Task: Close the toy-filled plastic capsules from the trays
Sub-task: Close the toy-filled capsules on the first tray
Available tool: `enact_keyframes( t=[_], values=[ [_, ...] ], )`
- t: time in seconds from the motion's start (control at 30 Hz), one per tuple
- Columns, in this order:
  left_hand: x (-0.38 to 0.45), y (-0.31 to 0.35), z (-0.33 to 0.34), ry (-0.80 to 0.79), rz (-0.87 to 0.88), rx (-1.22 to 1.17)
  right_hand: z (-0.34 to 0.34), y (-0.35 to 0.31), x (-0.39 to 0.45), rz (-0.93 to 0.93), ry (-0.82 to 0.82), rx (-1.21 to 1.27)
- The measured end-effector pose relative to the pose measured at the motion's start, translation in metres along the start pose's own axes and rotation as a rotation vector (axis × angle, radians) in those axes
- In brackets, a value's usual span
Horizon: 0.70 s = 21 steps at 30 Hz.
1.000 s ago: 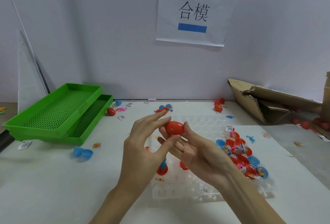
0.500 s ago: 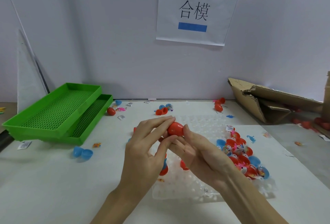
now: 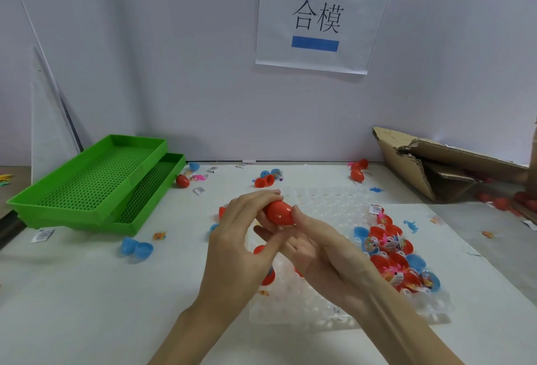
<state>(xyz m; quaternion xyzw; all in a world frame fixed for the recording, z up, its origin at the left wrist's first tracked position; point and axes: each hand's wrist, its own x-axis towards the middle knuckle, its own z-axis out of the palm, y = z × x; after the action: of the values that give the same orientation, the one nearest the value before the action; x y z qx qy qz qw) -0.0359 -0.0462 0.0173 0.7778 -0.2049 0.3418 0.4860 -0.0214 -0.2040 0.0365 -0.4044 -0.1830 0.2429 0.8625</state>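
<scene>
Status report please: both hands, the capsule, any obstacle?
Left hand and right hand both grip red capsule above clear tray. Capsule looks closed. Nothing in the way.

I take the clear tray (image 3: 334,207) in the middle of the worktop (image 3: 72,292) as my landmark. Above the tray I see the left hand (image 3: 241,245) and the right hand (image 3: 325,251), and between their fingers is one closed capsule (image 3: 280,213). On the right part of the tray lies a heap of open capsules with toys (image 3: 395,260). Far left of the tray, two stacked trays (image 3: 96,187) stand on the worktop, and before them lies one open capsule (image 3: 136,247). Behind the tray, near the wall, some capsules (image 3: 268,179) are scattered. Right of the tray and behind it lies a torn carton (image 3: 447,167). On the wall behind the tray hangs a paper sign (image 3: 319,15).
</scene>
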Motion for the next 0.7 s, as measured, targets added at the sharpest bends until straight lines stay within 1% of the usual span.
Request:
enact_keyframes(
  t=[0.17,0.37,0.57,0.7],
  values=[
    [0.0045,-0.0024,-0.006,0.001,0.042,0.063,-0.0049,-0.0014,0.0009,0.058,-0.03,0.069],
    [0.0054,-0.0045,-0.0093,-0.021,0.1,0.086,-0.0081,-0.0028,0.0006,0.036,-0.005,-0.06],
    [0.0046,-0.0088,-0.0073,-0.007,0.203,0.148,-0.0082,0.0018,0.0006,-0.052,0.015,-0.175],
    [0.0037,-0.0101,-0.0051,-0.018,0.237,0.142,-0.0075,0.0017,-0.0002,-0.078,0.019,-0.182]
  ],
)
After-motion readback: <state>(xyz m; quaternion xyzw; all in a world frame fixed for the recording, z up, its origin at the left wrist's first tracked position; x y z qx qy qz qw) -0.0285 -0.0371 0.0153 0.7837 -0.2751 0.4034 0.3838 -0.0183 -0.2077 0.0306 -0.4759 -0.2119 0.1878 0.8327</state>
